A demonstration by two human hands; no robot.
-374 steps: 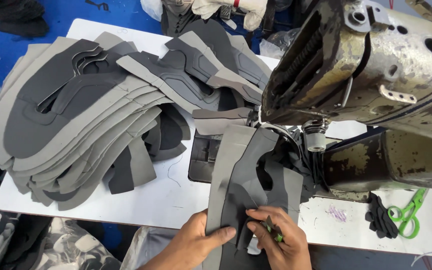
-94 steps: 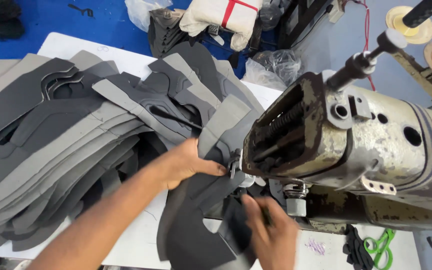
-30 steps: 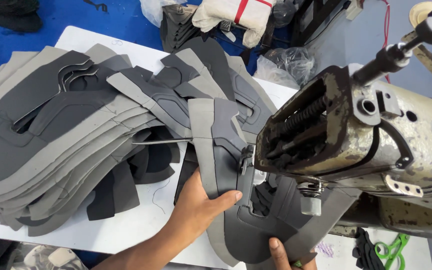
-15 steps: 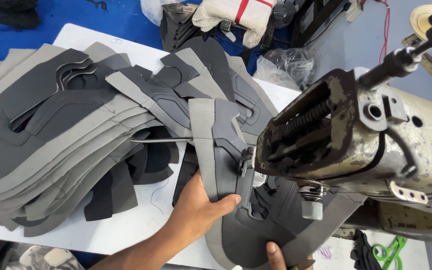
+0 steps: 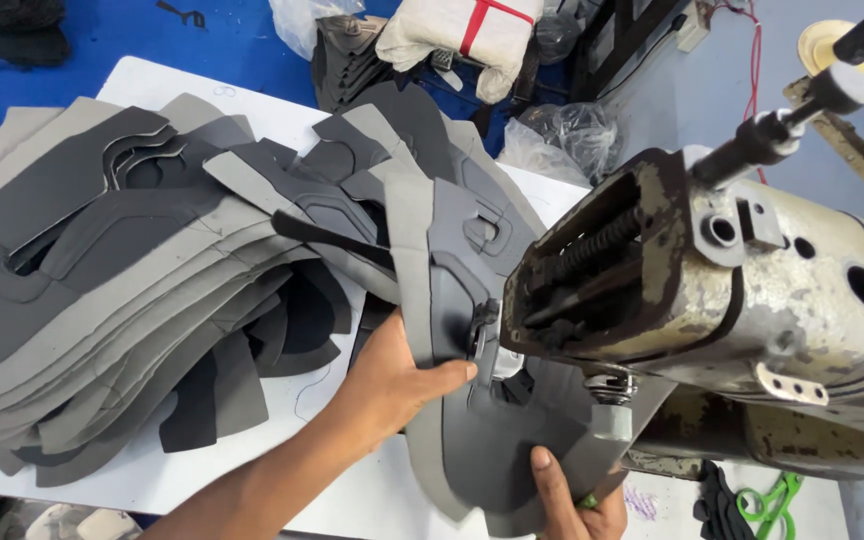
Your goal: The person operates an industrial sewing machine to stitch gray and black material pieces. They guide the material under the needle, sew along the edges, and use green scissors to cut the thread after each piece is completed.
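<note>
The left hand (image 5: 392, 385) lies on a grey shoe-upper piece (image 5: 452, 330) just left of the sewing machine head (image 5: 712, 290): the fingers curl round the piece's left edge and the thumb presses flat on top, so the piece is pinched between thumb and fingers. The right hand (image 5: 567, 500) shows only in part at the bottom edge, below the machine head; its thumb lies flat on the dark lower lobe of the same piece, and the other fingers are hidden beneath, so the piece seems nipped there too. Something small and green peeps out beside that hand; what it is cannot be told. The piece runs from below the machine head up and to the left, its middle passing under the needle area.

Left of the machine head, a large fanned stack of grey and dark cut pieces (image 5: 122, 290) covers much of the white table (image 5: 342, 500). Beyond the stack, above the table's far edge, lies a cream cloth bundle tied with red tape (image 5: 452, 35), with clear plastic bags (image 5: 562, 130) beside it. Below the machine head, to the right, rest green-handled snips (image 5: 767, 500) near a dark scrap.
</note>
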